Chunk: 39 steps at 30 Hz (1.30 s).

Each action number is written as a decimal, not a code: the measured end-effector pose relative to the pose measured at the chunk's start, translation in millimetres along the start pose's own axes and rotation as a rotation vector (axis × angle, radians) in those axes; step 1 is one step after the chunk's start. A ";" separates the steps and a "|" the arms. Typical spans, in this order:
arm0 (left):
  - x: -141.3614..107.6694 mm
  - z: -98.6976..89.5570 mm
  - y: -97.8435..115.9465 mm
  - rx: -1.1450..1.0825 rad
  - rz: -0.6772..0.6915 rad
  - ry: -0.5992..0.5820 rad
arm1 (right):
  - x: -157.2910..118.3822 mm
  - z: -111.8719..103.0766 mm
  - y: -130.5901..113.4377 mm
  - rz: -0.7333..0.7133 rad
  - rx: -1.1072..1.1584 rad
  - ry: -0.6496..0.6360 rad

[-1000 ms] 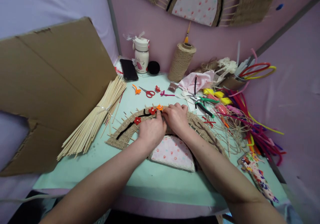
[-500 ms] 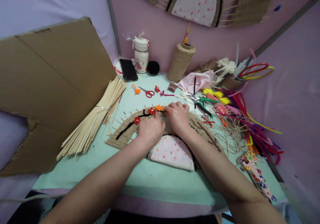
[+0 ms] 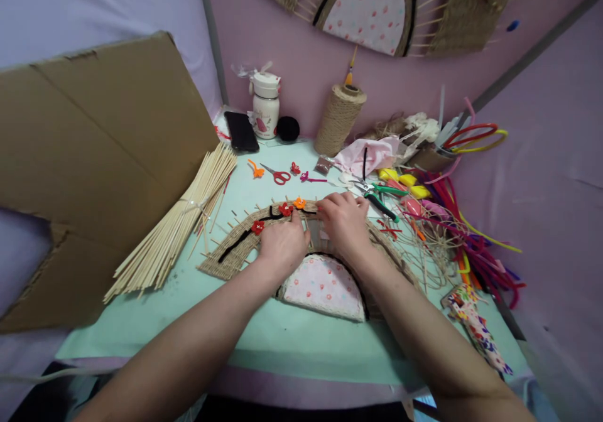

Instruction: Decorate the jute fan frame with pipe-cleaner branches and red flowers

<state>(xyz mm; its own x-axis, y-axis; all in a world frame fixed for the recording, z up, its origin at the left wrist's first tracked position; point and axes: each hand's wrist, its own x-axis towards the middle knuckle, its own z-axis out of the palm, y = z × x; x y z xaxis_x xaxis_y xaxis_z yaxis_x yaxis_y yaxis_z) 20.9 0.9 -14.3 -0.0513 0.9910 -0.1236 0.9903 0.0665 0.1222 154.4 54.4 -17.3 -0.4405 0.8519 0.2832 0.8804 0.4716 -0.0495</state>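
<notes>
A woven twine arch (image 3: pixel 240 246) with stick ends along its edge lies around a half-round panel (image 3: pixel 325 287) of flower-print fabric. A black pipe cleaner (image 3: pixel 234 246) runs along the arch, with red flowers (image 3: pixel 257 227) and an orange flower (image 3: pixel 299 203) on it. My left hand (image 3: pixel 284 244) is closed at the arch's inner edge, its index finger pressing just below the orange flower. Bent over the top of the arch, the fingers of my right hand (image 3: pixel 346 221) close at the pipe cleaner's right end. Its fingertips are partly hidden.
A bundle of sticks (image 3: pixel 174 221) leans by cardboard (image 3: pixel 108 152) at left. Behind the arch lie red scissors (image 3: pixel 276 174) and green-handled pliers (image 3: pixel 384 197). A twine cone (image 3: pixel 340 120) and a bottle (image 3: pixel 266 105) stand at the back. Loose pipe cleaners (image 3: pixel 471 233) and twine crowd the right.
My right hand has slid a little to the right along the arch, showing more of the black pipe cleaner. My left hand stays in place.
</notes>
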 end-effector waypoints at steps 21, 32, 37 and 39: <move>-0.9 0.4 -2.2 -0.004 0.014 0.001 | -21.2 -4.9 -14.8 -0.074 -0.112 -0.254; -1.2 0.5 -2.2 0.002 0.016 -0.016 | -5.9 -1.2 -12.8 -0.013 -0.055 -0.137; -1.2 0.2 -2.4 0.008 0.017 -0.024 | 11.7 8.1 -12.2 -0.035 -0.029 -0.169; -1.6 -0.4 -2.6 0.009 0.025 -0.024 | 14.3 12.1 -11.8 -0.040 -0.023 -0.173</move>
<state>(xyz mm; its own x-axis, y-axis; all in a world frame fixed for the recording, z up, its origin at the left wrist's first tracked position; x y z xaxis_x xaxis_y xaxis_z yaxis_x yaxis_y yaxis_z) 18.3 -0.9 -14.0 -0.0232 0.9893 -0.1444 0.9924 0.0402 0.1165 135.6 63.8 -24.3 -0.4968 0.8601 0.1155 0.8646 0.5020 -0.0194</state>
